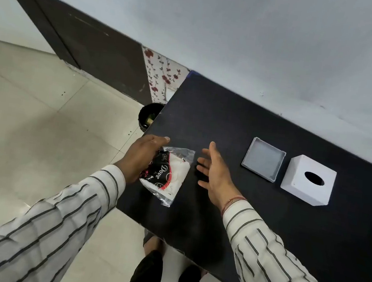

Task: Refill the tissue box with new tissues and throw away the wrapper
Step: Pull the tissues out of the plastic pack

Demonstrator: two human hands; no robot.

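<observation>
Two hands are over the black table: your left hand has its fingers closed around the tissue pack, held just above the table's left edge, while your right hand, at the pack's 3 o'clock, is spread wide and empty. Bring those free fingers to the clear wrapper's loose end and tear there, keeping the tissues stacked. "Dove" reads on the pack's dark band. The box base and holed cover wait further toward 3 o'clock; the bin sits at 11.
</observation>
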